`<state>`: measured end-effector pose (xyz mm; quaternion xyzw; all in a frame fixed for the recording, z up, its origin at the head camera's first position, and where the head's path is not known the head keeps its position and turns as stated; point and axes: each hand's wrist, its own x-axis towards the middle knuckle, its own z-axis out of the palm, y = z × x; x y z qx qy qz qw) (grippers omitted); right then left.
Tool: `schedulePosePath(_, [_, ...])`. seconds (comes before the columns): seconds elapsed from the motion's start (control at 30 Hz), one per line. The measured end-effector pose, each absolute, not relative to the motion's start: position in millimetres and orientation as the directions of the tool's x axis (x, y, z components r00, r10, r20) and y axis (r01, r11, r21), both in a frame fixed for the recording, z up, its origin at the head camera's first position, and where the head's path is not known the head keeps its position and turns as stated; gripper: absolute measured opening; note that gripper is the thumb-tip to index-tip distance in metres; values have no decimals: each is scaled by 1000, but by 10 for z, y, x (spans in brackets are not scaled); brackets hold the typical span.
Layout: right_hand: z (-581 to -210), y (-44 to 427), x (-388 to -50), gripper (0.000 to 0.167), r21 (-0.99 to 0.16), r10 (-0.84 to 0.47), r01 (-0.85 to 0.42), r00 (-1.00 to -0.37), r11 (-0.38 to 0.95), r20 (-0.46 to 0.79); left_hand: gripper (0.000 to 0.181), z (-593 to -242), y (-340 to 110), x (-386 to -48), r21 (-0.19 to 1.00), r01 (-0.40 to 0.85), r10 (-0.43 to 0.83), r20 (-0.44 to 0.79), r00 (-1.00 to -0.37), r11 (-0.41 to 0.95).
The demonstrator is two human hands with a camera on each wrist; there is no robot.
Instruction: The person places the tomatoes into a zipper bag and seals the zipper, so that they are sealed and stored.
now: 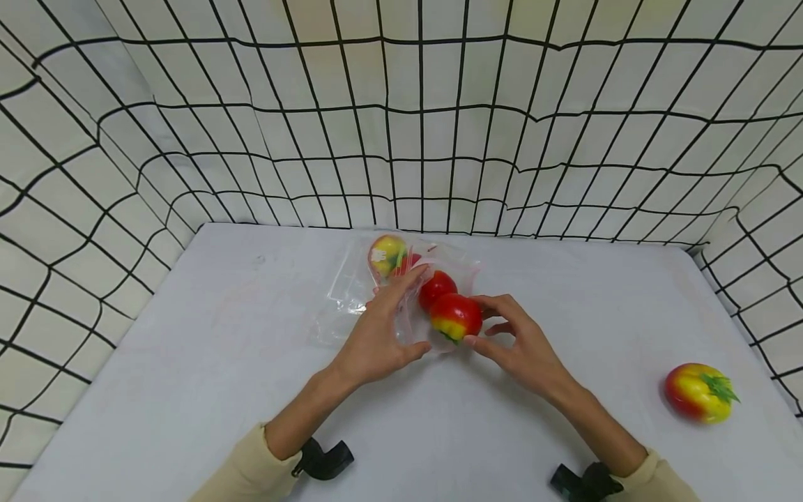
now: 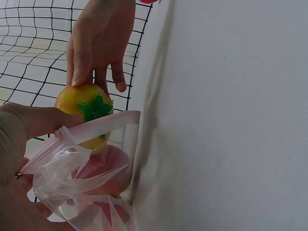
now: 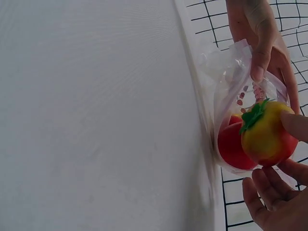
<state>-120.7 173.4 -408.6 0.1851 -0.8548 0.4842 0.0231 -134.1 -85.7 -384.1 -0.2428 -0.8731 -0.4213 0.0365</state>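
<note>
A clear zip-lock bag (image 1: 339, 307) lies on the table with several red and yellow toy fruits inside, among them a red one (image 1: 437, 289). My left hand (image 1: 379, 338) grips the bag's edge; in the left wrist view its thumb lies over the pink zip strip (image 2: 101, 126). At the bag's mouth, my right hand (image 1: 523, 348) holds a red-and-yellow toy tomato (image 1: 456, 315) with a green leafy top between thumb and fingers. In the right wrist view this tomato (image 3: 269, 137) overlaps a red fruit (image 3: 235, 147) in the bag.
Another red-and-yellow toy fruit (image 1: 699, 392) with green leaves lies at the right of the white table (image 1: 219, 328). Black netting (image 1: 420, 132) rises behind the table and along both sides.
</note>
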Motion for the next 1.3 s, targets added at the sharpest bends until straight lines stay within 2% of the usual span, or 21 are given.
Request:
schedulePosePath(0.3, [-4110, 1661, -1227, 70, -810, -264, -349, -932, 472, 248, 106, -3842, -861, -1347, 701, 473, 406, 279, -870, 533])
schedulePosePath(0.73, [-4101, 1537, -1240, 66, -798, -300, -381, -917, 467, 262, 107, -3860, -901, -1351, 672, 540, 454, 324, -830, 508])
schedulePosePath(1.3, [-4132, 1352, -1245, 63, -780, -288, -400, -913, 481, 291, 110, -3864, -919, -1377, 668, 553, 493, 306, -814, 498])
